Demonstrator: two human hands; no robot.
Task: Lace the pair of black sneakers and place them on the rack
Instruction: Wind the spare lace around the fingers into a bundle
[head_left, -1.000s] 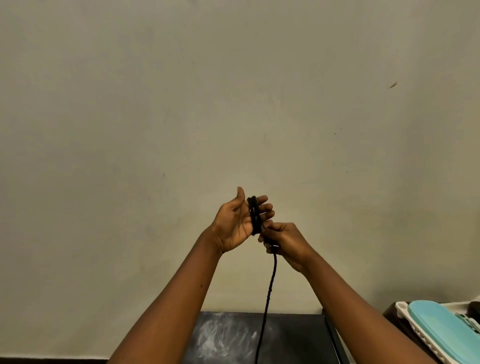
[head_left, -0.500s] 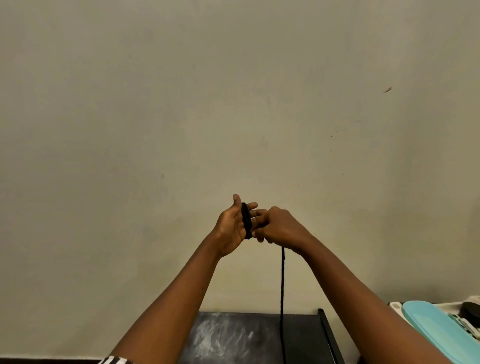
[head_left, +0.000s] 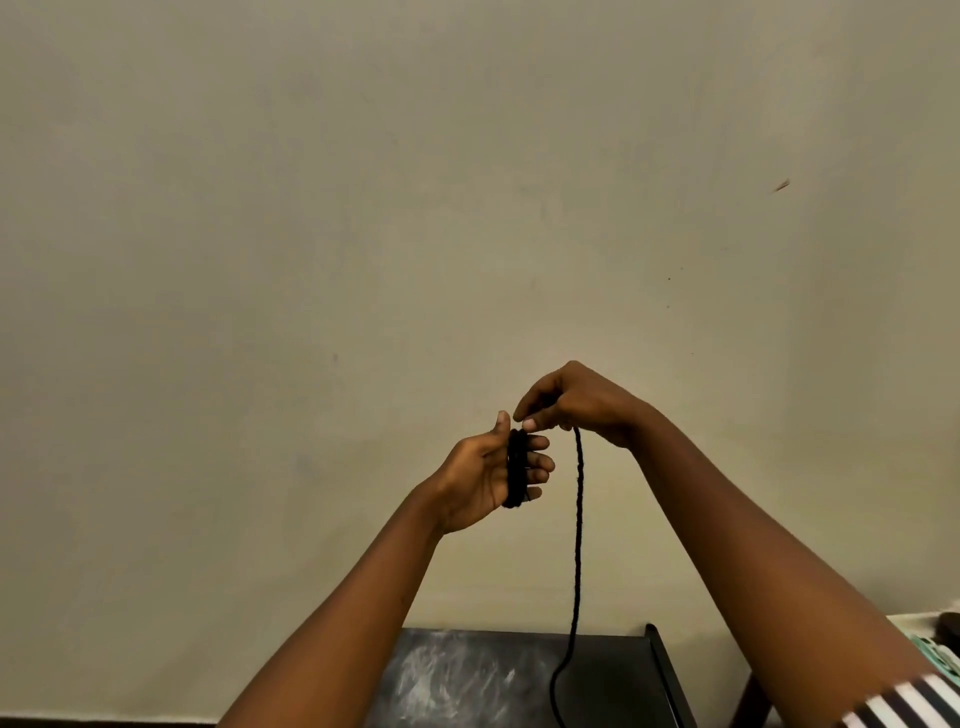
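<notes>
A black shoelace (head_left: 577, 530) is wound in several turns round the fingers of my left hand (head_left: 488, 478), which is raised palm up in front of the wall. My right hand (head_left: 576, 402) is just above and to the right of it, pinching the lace between thumb and fingertips. From that pinch the loose length hangs straight down to the black rack top (head_left: 467, 680) and curls there. No sneakers are in view.
A plain beige wall (head_left: 363, 234) fills most of the view. The rack's right edge (head_left: 667, 675) runs down the lower frame. A pale green and white item (head_left: 943, 670) shows at the far right edge, partly behind my right arm.
My right hand has risen from beside my left fingers to above them, carrying the lace up and over. The hanging length has shifted a little right.
</notes>
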